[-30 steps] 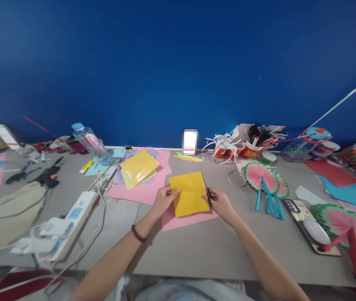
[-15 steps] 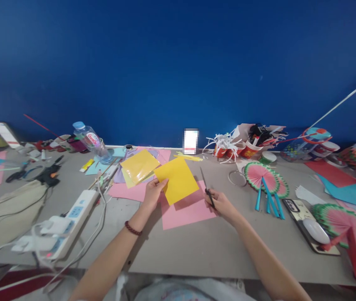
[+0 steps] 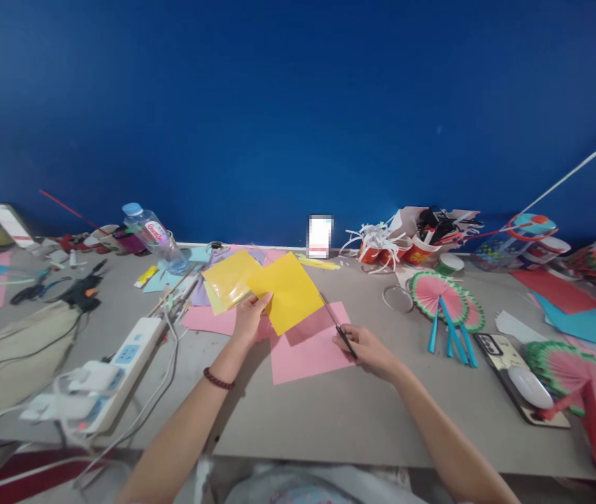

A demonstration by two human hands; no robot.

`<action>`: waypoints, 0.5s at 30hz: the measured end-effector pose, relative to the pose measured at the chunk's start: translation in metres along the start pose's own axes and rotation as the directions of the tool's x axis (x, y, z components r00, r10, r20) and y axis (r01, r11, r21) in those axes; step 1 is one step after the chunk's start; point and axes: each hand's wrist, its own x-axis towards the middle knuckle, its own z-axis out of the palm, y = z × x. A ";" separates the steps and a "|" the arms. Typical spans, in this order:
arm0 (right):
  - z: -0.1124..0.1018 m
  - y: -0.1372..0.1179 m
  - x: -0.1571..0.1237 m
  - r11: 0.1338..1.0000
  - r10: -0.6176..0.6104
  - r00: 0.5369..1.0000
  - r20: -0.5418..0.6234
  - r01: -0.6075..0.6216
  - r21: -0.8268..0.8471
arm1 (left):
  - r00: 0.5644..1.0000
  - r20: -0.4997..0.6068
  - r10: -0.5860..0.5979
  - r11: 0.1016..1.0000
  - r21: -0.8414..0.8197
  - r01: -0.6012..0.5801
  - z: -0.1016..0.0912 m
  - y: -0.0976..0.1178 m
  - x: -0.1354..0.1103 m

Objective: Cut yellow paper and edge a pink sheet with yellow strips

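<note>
Your left hand [image 3: 250, 320], thumb on top, clamps its fingers on the near-left side of a plain, bright-yellow sheet [image 3: 291, 294] raised over the counter [image 3: 298, 427], short of its far edge, while your right hand [image 3: 371, 350], angled inward, has fingers closed around a slim black-handled tool [image 3: 347, 341].

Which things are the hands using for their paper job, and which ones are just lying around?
In use:
- yellow paper, in the left hand
- black-handled tool, likely scissors, in the right hand

Seemingly just lying around:
- plastic bottle
- power strip
- white mouse
- pink-and-green fan
</note>
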 end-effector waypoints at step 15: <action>-0.001 0.008 0.005 0.999 0.013 1.000 0.007 -0.013 0.048 | 0.999 0.004 -0.032 0.998 -0.046 0.032 0.008 -0.001 -0.008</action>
